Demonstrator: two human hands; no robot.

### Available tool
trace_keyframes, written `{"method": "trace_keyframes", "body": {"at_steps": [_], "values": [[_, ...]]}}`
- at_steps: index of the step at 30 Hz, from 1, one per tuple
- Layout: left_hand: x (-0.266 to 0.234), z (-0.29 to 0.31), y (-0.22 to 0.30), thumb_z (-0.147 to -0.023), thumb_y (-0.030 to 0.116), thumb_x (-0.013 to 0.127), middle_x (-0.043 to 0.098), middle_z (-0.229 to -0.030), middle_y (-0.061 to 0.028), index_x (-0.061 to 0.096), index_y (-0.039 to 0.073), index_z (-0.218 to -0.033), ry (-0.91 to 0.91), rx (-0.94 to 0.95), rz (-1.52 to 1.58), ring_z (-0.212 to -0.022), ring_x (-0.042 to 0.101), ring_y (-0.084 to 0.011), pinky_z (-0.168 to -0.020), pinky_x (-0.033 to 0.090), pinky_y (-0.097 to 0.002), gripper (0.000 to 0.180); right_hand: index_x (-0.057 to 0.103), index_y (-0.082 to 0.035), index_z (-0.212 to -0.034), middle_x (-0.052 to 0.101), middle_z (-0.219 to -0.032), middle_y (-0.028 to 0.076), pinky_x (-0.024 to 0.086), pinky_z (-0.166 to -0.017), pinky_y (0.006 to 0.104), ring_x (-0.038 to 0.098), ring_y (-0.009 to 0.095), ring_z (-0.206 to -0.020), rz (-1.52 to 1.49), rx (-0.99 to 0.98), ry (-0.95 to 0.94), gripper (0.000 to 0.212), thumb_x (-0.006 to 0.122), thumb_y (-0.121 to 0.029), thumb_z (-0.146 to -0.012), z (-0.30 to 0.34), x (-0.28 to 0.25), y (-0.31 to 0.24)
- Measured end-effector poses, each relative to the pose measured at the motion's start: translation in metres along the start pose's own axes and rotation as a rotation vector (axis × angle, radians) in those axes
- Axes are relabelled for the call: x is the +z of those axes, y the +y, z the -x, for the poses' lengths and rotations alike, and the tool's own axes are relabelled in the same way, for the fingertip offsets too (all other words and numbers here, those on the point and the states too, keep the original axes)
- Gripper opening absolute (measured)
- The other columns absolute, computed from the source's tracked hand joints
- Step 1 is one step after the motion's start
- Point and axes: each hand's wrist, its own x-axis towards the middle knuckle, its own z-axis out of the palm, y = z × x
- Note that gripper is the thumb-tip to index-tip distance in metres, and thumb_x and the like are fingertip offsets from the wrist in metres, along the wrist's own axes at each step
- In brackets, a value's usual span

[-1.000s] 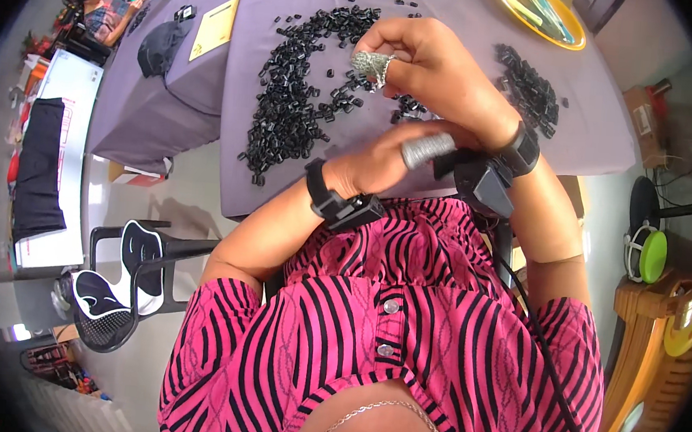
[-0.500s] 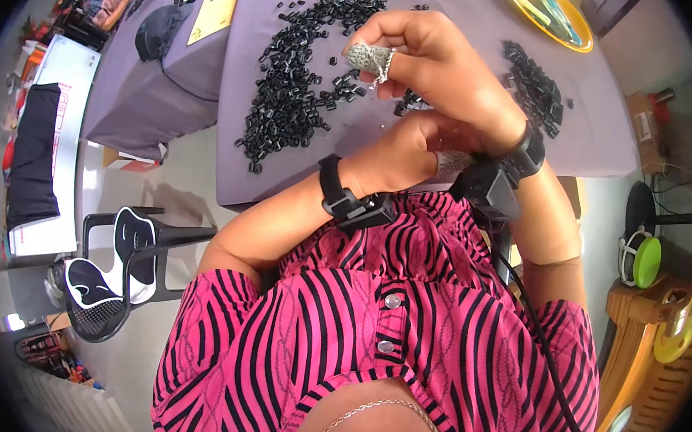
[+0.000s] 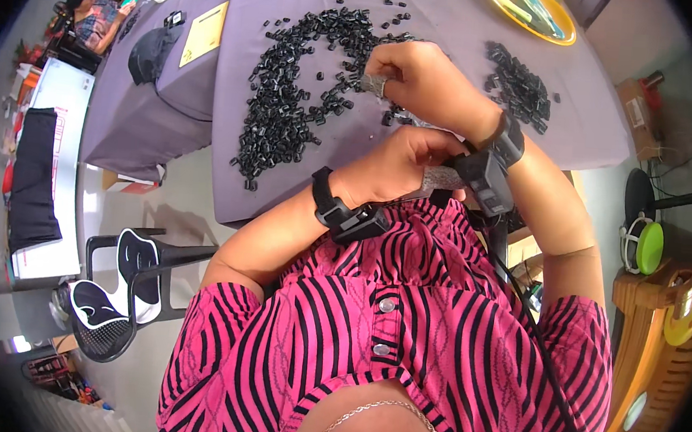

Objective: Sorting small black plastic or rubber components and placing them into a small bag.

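My right hand [image 3: 433, 85] is held over the near-right edge of the pile of small black pieces [image 3: 276, 121]. Its fingers curl inward against a thumb wearing a grey knitted cover; anything pinched there is hidden. Closer to my body, my left hand [image 3: 399, 163] is curled, its thumb also in a grey cover [image 3: 442, 177]. Its fingertips pass behind the black wrist device [image 3: 491, 179] on my right wrist, so what they hold cannot be made out. Another black device [image 3: 354, 217] is strapped to my left wrist.
A second heap of black pieces [image 3: 523, 88] lies to the right on the grey-purple tablecloth [image 3: 229, 150]. Beyond it sits a yellow tray [image 3: 567, 34]. A black cable [image 3: 546, 354] runs down my right side. A black chair [image 3: 117, 287] stands left; a person [image 3: 93, 21] sits far left.
My right hand has come lower and turned, so its thumb cover shows less. My left hand has rotated slightly, its thumb now lower. The whole view has shifted a little.
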Motion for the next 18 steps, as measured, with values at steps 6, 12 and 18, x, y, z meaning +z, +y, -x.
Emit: {"method": "trace_keyframes", "body": {"at_steps": [6,12,18], "values": [[-0.004,0.011,0.021,-0.091,0.006,0.066,0.070,-0.096,-0.0097,0.065,-0.002,-0.110,-0.023,-0.033,0.323,-0.089,0.069,-0.0182,-0.080,0.056,-0.0310,0.021,0.065,0.000,-0.093,0.065,-0.078,0.020,0.052,-0.068,0.0399,0.066,0.038,-0.076,0.113,-0.020,-0.048,0.022,0.062,-0.002,-0.071,0.006,-0.013,0.003],[-0.014,0.014,0.016,-0.095,0.016,0.061,0.070,-0.097,-0.0117,0.064,0.000,-0.109,0.005,0.102,0.590,-0.086,0.069,-0.0220,-0.078,0.058,-0.0349,0.022,0.064,0.000,-0.098,0.066,-0.085,0.019,0.050,-0.069,0.0390,0.066,0.034,-0.081,0.092,-0.038,-0.120,0.024,0.062,-0.015,-0.079,0.053,-0.026,0.003],[-0.015,0.006,0.014,-0.095,0.014,0.062,0.070,-0.096,-0.0142,0.064,0.000,-0.109,0.057,-0.015,0.531,-0.084,0.071,-0.0248,-0.077,0.059,-0.0366,0.020,0.058,-0.002,-0.128,0.066,-0.107,0.014,0.049,-0.088,0.0353,0.063,0.021,-0.099,-0.428,0.476,-0.269,0.041,0.055,-0.026,-0.095,0.078,-0.038,-0.016]]}}
